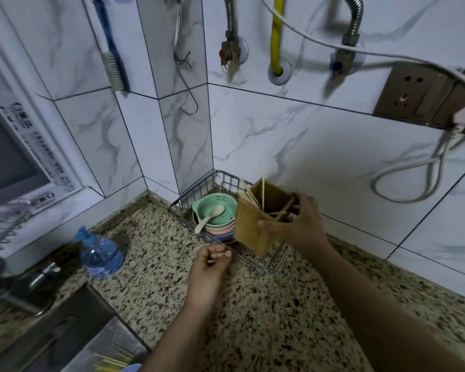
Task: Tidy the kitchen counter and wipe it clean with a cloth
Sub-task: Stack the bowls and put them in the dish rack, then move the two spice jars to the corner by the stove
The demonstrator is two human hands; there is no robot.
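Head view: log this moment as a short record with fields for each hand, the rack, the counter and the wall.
right hand: grips a tilted wooden chopstick holder holding chopsticks, above the rack
left hand: fingers curled, pinching a thin stick
wire rack: in the corner, holds stacked bowls with a white spoon
counter: speckled granite; water bottle near the sink
wall: brush, power socket
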